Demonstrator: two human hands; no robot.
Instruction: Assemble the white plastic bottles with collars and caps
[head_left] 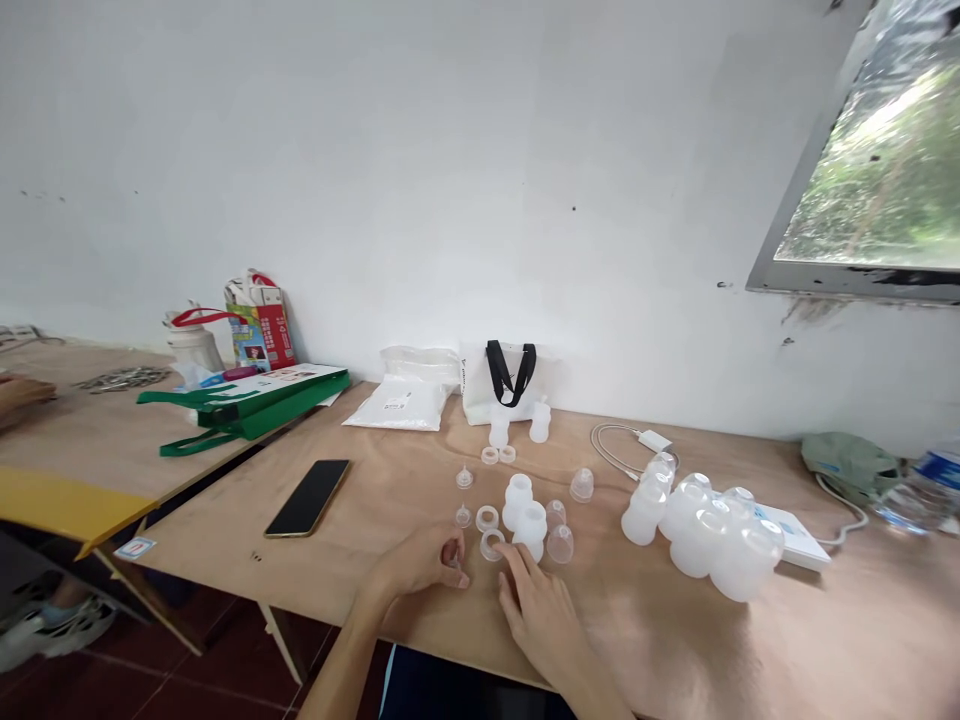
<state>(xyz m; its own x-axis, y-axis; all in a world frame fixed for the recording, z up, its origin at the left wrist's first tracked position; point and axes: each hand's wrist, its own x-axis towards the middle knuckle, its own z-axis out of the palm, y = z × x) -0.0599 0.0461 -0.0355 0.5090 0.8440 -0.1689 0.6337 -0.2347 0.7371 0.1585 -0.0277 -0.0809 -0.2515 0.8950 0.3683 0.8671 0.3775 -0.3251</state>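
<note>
My left hand (424,560) is curled near the front of the table, thumb and fingers bent around something small that I cannot make out. Stretched forward, my right hand (538,605) has its fingertips at the edge of a translucent white ring (492,545); its thumb is apart from the fingers. Another ring (487,518) lies just behind. Two clear teats (464,478) stand left of the rings. Two frosted baby bottles (530,528) without tops stand upright beyond my right hand, with clear dome caps (559,543) beside them.
Several capped bottles (697,530) cluster at right, beside a white box (799,535) and cable (604,440). A phone (308,498) lies left. Behind are two small bottles (540,422), a white packet (397,403) and a black-handled bag (480,395). Another person's hand (22,392) shows far left.
</note>
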